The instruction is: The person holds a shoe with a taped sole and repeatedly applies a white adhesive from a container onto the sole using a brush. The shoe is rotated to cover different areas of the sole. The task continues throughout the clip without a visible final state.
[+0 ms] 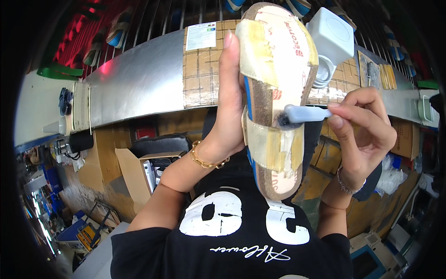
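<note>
A sandal (261, 51) is held up in front of my chest, its pale underside facing me. Yellowed, glue-stained strap ends fold over that underside, and its side edges are brown with a blue layer along the left. My left hand (228, 100) is closed around the sandal's left side, thumb pointing up; its other fingers are hidden behind. Between the thumb and fingers of my right hand (364, 128) is a brush (307, 114) with a pale blue handle. Its dark bristles touch the underside near the edge of the lower strap.
Behind the sandal, a metal bench (139, 76) carries a worn cardboard sheet (200, 69). A white plastic container (331, 35) stands on the sheet. Beyond is a rack holding several blue-and-white shoes (118, 35). An open cardboard box (134, 174) sits low at left.
</note>
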`<state>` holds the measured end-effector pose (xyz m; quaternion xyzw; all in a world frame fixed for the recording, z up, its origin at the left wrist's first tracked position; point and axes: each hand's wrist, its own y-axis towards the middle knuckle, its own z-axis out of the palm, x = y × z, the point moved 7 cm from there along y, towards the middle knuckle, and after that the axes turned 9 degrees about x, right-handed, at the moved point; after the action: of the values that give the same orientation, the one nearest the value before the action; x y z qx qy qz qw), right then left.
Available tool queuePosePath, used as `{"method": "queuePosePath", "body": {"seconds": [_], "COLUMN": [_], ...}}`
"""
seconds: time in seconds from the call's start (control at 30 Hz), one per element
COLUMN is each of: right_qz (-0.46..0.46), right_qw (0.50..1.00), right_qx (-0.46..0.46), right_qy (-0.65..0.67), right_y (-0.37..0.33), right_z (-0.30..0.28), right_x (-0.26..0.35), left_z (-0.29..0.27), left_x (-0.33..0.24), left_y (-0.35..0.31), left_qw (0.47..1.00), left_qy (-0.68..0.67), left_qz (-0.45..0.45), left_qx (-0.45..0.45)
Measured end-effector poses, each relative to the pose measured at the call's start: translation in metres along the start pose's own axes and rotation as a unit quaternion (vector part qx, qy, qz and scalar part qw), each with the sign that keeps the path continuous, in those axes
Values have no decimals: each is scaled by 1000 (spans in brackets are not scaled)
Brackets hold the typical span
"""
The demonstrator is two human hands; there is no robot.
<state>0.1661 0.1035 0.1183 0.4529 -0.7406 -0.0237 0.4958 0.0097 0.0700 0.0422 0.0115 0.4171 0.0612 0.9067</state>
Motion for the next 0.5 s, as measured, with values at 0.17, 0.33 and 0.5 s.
{"method": "queuePosePath", "body": {"seconds": [0.17,0.33,0.5], "right_qz": [58,-46,-98], "right_qw": [989,984,985], "right_qx": [-67,-95,-40], "right_qy": [-116,-145,-139], "right_y": [-8,1,4], "right_z": [0,-1,-3], "right_x": [-4,11,10], "left_z": [2,3,8], "left_x": [-3,-6,-6], "left_y": [-5,-6,-4], "left_qw": [996,993,998], "left_qy": [85,116,60], "left_qz": [11,17,8], "left_qx": [0,-12,1]}}
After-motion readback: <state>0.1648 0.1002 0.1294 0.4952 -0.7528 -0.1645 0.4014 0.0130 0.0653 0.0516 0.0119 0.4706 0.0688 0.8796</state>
